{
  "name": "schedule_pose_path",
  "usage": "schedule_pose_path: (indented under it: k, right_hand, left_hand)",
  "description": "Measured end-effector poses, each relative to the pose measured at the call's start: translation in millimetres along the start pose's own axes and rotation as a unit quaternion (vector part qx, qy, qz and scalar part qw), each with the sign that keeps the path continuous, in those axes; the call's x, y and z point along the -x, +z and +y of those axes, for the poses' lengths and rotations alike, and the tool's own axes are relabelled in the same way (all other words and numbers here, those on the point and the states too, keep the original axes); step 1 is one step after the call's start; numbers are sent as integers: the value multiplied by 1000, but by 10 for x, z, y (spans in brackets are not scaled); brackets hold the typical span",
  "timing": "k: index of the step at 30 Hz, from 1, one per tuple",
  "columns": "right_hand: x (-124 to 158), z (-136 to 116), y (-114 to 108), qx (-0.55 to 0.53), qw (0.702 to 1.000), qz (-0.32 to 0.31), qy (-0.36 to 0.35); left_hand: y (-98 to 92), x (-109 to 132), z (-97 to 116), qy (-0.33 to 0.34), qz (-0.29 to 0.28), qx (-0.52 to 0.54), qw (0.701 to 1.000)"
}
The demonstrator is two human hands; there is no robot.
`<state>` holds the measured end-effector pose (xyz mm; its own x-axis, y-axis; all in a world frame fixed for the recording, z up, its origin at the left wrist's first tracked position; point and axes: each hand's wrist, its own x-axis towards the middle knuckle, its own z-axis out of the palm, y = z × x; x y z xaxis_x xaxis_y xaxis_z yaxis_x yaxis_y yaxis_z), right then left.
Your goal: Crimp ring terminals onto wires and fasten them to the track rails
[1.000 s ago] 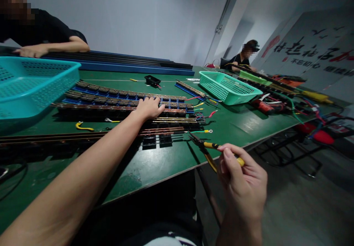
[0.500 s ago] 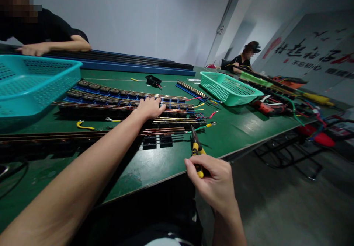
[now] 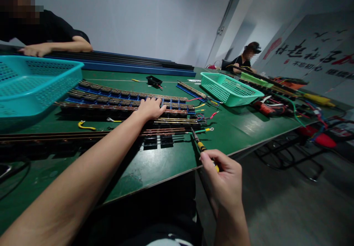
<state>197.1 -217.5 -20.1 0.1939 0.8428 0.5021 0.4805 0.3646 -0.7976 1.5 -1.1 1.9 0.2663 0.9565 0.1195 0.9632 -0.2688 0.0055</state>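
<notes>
My left hand [image 3: 151, 108] lies flat with its fingers spread on the copper-coloured rods of the rail assemblies [image 3: 110, 99], which have blue and black supports. My right hand [image 3: 224, 176] is closed round the yellow-and-black handles of a pair of pliers [image 3: 201, 145]. The pliers' dark tip points up and left, close to the green wire [image 3: 201, 131] with a yellow sleeve and ring terminal. This wire comes off the end of the nearest rods [image 3: 166, 131]. Whether the jaws touch the wire, I cannot tell. A short red lead [image 3: 213, 115] sticks out just behind.
A turquoise basket [image 3: 55, 95] stands at left, a green basket [image 3: 232, 95] at right. A loose yellow wire [image 3: 86, 126] and a small black tray [image 3: 154, 81] lie on the green table [image 3: 166, 161]. One person [image 3: 63, 36] leans in at left; another [image 3: 242, 61] sits farther off.
My right hand has moved right, and the pliers have swung with it, their handles now further right. The green wire's terminal end sits a little lower and further left. My left hand stays put.
</notes>
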Motion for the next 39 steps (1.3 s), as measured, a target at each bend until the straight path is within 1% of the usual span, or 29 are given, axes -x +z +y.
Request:
schedule_pose_path:
  k: [2,5,7,9,11,14,16,19,21,24,26,27,29,32,37,39]
  right_hand:
    - [1,39,7,-50,996,44,57]
    - [-4,78,-3,-127,983,74,112]
    - [0,65,-37,-173,971,96,131]
    - [12,2,-95,-193,965,121,133]
    - [15,-108,-159,-192,963,149,117]
    - [-71,-307,-209,-220,956,185,66]
    - [-235,-411,-175,-255,947,197,17]
    - [-660,-456,-16,-306,928,209,-41]
    - [-1022,-404,136,-316,927,197,-43]
    - [-1543,-223,365,-301,939,167,-19]
    - [-1790,-65,483,-286,945,155,19]
    - [-1871,16,527,-280,948,147,38]
    - [-1952,162,583,-279,947,144,64]
    - [-1960,320,611,-281,944,148,86]
    - [-1983,460,635,-263,949,154,75]
    - [-2006,511,655,-234,959,139,74]
  left_hand:
    - [3,-4,-1,0,1,-1,1000]
    - [-6,-7,2,-4,-7,-4,1000]
    - [-15,-6,4,-5,-11,-6,1000]
    - [-17,-6,3,-4,-13,-7,1000]
    - [-8,-9,-2,-2,-11,-6,1000]
    - [18,-17,-11,1,-2,-6,1000]
    - [30,-16,-13,2,4,-3,1000]
    - [30,0,-9,-7,10,4,1000]
    - [23,12,-6,-14,16,10,1000]
    - [18,14,-10,-15,25,19,999]
    - [22,3,-20,-13,23,24,999]
    - [25,-5,-25,-13,19,26,999]
    - [29,-19,-36,-11,5,29,999]
    - [27,-28,-41,-5,-10,34,999]
    - [12,-19,-28,-4,-11,38,999]
    - [10,-13,-26,-5,-12,37,999]
